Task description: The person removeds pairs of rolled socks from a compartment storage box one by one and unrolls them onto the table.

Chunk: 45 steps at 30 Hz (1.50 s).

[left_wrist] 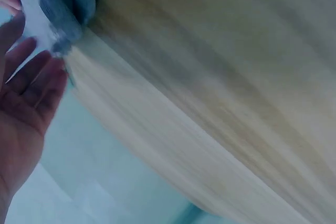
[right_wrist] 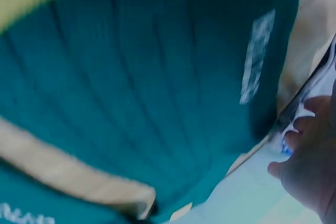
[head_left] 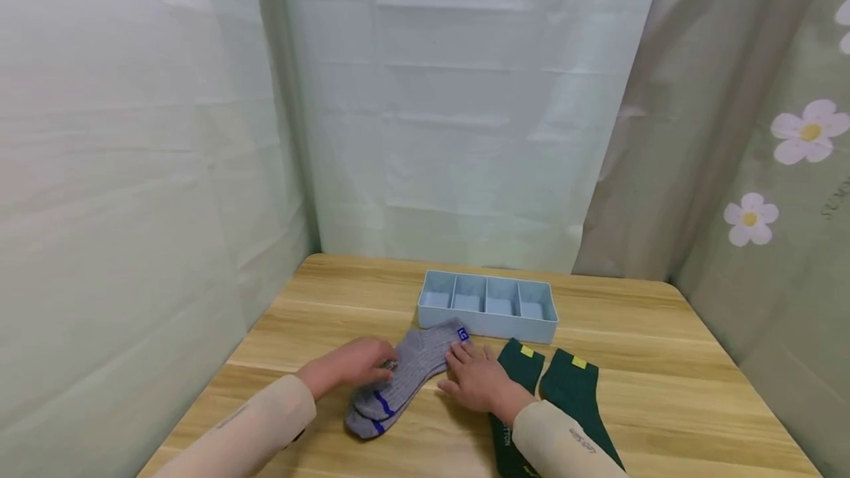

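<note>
A pair of grey ribbed socks (head_left: 413,369) with blue stripes and a small blue label lies stacked slantwise on the table. My left hand (head_left: 355,366) is at their left side, fingers loosely bent; in the left wrist view the left hand (left_wrist: 26,98) shows a bare palm beside the grey sock (left_wrist: 55,9). My right hand (head_left: 478,378) has its spread fingertips at the labelled cuff end. Under my right wrist lies one dark green sock (head_left: 521,366), partly hidden by the arm, with a second green sock (head_left: 576,397) to its right. Both carry yellow tags.
Behind the socks stands a light blue box (head_left: 488,325) with several compartments in a row. The wooden table (head_left: 651,360) is enclosed by pale curtains (head_left: 438,131) at the back and both sides, the right one patterned with flowers.
</note>
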Each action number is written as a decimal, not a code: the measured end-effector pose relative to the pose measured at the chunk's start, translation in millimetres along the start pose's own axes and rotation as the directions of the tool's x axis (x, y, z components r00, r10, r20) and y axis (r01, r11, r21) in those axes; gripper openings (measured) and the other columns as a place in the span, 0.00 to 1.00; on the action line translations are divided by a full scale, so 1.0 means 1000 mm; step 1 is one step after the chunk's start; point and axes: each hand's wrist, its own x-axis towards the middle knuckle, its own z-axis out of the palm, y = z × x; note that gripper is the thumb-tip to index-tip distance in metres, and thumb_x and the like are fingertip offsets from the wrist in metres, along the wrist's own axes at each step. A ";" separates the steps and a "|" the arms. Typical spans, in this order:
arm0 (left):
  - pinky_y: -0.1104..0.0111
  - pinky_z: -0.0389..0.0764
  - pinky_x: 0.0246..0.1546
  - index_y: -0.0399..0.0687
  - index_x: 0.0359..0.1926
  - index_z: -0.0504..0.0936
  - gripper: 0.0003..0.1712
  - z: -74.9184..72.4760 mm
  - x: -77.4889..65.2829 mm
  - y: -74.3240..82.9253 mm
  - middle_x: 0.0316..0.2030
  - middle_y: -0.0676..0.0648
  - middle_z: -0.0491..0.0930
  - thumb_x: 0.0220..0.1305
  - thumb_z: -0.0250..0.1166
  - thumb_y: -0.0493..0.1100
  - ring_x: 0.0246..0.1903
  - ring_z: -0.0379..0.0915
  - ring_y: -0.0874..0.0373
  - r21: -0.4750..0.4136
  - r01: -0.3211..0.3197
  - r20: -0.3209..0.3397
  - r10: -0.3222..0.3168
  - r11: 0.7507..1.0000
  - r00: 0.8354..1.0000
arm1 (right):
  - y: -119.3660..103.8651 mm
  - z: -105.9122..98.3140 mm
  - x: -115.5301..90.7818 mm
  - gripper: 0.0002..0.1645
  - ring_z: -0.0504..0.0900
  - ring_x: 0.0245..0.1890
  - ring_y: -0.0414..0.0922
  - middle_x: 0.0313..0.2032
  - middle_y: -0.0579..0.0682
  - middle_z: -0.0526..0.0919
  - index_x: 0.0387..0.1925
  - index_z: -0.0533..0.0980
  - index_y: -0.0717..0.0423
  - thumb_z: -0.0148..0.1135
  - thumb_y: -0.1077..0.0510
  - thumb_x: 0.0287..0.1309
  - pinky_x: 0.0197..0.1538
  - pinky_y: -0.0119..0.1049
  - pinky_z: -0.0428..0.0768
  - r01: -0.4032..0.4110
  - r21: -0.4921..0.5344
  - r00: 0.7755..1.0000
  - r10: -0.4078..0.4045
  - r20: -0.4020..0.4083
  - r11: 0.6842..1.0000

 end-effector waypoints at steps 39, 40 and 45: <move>0.49 0.69 0.62 0.45 0.64 0.77 0.34 0.009 0.016 -0.017 0.63 0.44 0.75 0.65 0.64 0.60 0.63 0.69 0.43 0.166 0.136 0.093 -0.153 0.977 0.984 | -0.029 0.004 -0.026 0.32 0.61 0.72 0.42 0.72 0.45 0.64 0.71 0.68 0.37 0.34 0.34 0.75 0.70 0.55 0.60 0.347 0.004 0.937 -0.347 0.047 0.938; 0.49 0.70 0.61 0.45 0.63 0.78 0.33 0.011 0.016 -0.017 0.62 0.44 0.76 0.65 0.63 0.61 0.63 0.70 0.43 0.189 0.131 0.084 -0.148 0.973 0.985 | -0.026 0.004 -0.028 0.32 0.62 0.71 0.42 0.71 0.45 0.65 0.70 0.69 0.38 0.34 0.34 0.75 0.70 0.55 0.60 0.347 -0.010 0.937 -0.347 0.041 0.938; 0.51 0.76 0.52 0.47 0.53 0.85 0.29 0.012 0.014 -0.016 0.51 0.45 0.83 0.65 0.62 0.63 0.52 0.78 0.47 0.276 0.074 0.022 -0.083 0.958 0.996 | -0.010 0.004 -0.031 0.31 0.63 0.71 0.43 0.69 0.44 0.68 0.68 0.72 0.39 0.35 0.35 0.75 0.70 0.55 0.60 0.311 -0.003 0.950 -0.311 0.038 0.950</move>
